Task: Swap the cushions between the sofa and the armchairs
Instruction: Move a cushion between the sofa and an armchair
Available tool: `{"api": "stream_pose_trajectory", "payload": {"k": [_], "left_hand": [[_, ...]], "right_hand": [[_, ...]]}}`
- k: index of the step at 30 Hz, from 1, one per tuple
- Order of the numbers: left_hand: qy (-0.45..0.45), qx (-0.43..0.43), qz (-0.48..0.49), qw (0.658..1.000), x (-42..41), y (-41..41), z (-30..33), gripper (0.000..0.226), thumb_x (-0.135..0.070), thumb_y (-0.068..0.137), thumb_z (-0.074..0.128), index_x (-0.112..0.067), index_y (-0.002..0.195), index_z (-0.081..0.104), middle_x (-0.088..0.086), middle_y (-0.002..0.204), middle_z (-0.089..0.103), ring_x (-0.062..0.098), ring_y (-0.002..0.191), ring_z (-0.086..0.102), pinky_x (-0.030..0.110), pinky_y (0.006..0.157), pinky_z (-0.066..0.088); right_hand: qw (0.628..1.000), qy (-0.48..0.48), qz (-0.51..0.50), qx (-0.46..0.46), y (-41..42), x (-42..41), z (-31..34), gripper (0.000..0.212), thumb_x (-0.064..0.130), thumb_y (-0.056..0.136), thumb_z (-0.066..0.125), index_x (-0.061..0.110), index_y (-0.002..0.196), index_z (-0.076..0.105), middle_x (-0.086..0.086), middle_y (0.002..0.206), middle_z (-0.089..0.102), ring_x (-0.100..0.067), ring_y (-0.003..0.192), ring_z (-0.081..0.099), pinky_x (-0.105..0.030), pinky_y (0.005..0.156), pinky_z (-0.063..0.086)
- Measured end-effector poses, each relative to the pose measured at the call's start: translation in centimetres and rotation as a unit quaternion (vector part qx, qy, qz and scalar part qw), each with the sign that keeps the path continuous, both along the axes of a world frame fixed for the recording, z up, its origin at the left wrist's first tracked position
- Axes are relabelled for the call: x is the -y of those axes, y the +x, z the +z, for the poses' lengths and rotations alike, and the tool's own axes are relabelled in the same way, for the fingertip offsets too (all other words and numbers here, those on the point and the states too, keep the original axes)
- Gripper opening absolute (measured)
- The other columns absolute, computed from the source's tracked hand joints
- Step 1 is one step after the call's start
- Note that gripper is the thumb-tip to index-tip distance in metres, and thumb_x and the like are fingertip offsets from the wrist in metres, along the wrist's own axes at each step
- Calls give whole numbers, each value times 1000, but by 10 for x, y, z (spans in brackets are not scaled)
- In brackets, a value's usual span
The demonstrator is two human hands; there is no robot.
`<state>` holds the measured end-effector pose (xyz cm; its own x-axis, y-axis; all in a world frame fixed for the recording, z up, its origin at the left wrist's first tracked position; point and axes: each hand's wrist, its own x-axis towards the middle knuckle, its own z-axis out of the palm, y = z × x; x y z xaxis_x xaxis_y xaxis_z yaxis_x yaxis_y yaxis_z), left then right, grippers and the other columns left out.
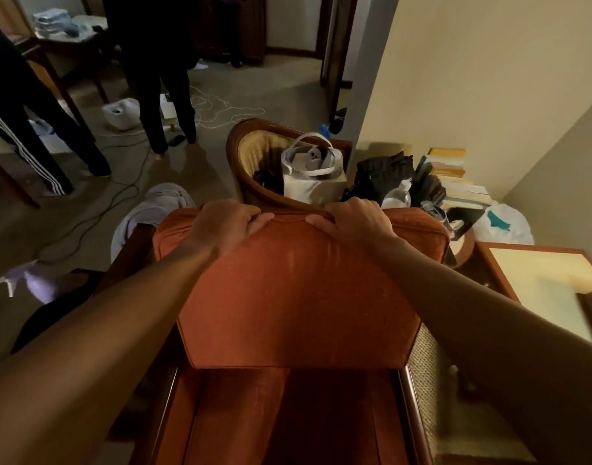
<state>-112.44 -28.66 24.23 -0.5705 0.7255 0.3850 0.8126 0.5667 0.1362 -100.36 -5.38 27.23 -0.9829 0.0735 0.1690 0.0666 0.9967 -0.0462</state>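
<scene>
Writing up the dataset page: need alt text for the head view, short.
Both hands, left hand and right hand, grip the top edge of an orange back cushion standing in an armchair. Behind it, a second armchair holds a white headset.

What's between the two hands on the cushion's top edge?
Head view: only bare top edge of the orange cushion between left hand and right hand.

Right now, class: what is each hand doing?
Left hand: closed on the orange cushion, top edge.
Right hand: closed on the same cushion.
</scene>
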Motion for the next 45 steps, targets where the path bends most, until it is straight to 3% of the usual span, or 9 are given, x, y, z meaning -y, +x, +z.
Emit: {"api": "stream_pose_trajectory", "payload": {"k": [10, 15, 21, 24, 27, 33, 37, 40, 45], "left_hand": [[-3, -52, 7, 999, -46, -78, -17, 53, -53, 94, 40, -13, 80, 72, 7, 55, 62, 26, 49, 60, 24, 46, 31], [-5, 11, -33, 999, -63, -93, -62, 50, -55, 93, 35, -14, 82, 62, 2, 69, 63, 23, 60, 61, 30, 48, 43], [-57, 82, 17, 995, -72, -94, -136, 38, -47, 90, 50, -11, 85, 59, 9, 84, 65, 32, 78, 62, 40, 66, 48], [-125, 148, 83, 977, -60, -89, -171, 31, -40, 91, 57, -12, 105, 58, 10, 106, 61, 31, 100, 56, 40, 80, 42], [-128, 174, 123, 969, -52, -89, -189, 29, -33, 93, 55, -18, 118, 53, 6, 119, 53, 26, 110, 47, 36, 82, 39], [-134, 190, 126, 964, -52, -96, -191, 42, -33, 94, 53, -20, 134, 46, 10, 132, 49, 31, 120, 41, 40, 102, 33], [-205, 215, 117, 948, -46, -85, -191, 60, -30, 98, 45, -20, 152, 20, 9, 156, 24, 28, 144, 18, 43, 118, 11], [-268, 234, 116, 927, -40, -77, -184, 69, -25, 99, 41, -22, 154, -2, 7, 162, 0, 26, 148, -5, 44, 119, 0], [-243, 244, 122, 931, -39, -48, -151, 67, -36, 100, 36, -25, 153, -3, 8, 162, -8, 26, 148, -9, 42, 120, -1]], "right_hand": [[1000, 4, -1, 17, -85, -47, -25, 63, 71, 92, 29, 23, 100, 69, -5, 82, 68, -23, 68, 59, -35, 66, 45], [998, -36, -21, 48, -88, -63, -75, 50, 67, 93, 37, 24, 81, 60, -3, 84, 68, -28, 75, 65, -35, 63, 41], [985, -104, -39, 133, -96, -67, -140, 46, 59, 95, 44, 18, 101, 63, -7, 104, 69, -31, 94, 66, -39, 75, 48], [968, -123, -55, 210, -101, -53, -175, 40, 48, 99, 46, 18, 122, 56, -8, 127, 60, -31, 118, 55, -43, 95, 43], [968, -125, -102, 193, -107, -50, -198, 45, 42, 100, 46, 20, 139, 44, -7, 145, 46, -28, 135, 38, -44, 110, 30], [976, -86, -120, 163, -114, -44, -208, 50, 42, 99, 46, 18, 142, 37, -9, 141, 43, -28, 134, 37, -42, 114, 27], [972, -83, -115, 185, -98, -36, -209, 66, 56, 97, 39, 17, 149, 26, -11, 150, 34, -31, 143, 26, -47, 122, 10], [962, -115, -112, 220, -81, -31, -199, 74, 59, 97, 35, 19, 155, 12, -9, 163, 14, -30, 150, 7, -47, 122, 4], [951, -174, -167, 195, -21, -17, -166, 71, 46, 100, 42, 24, 157, 6, -7, 165, 4, -28, 151, 1, -45, 121, 3]]}}
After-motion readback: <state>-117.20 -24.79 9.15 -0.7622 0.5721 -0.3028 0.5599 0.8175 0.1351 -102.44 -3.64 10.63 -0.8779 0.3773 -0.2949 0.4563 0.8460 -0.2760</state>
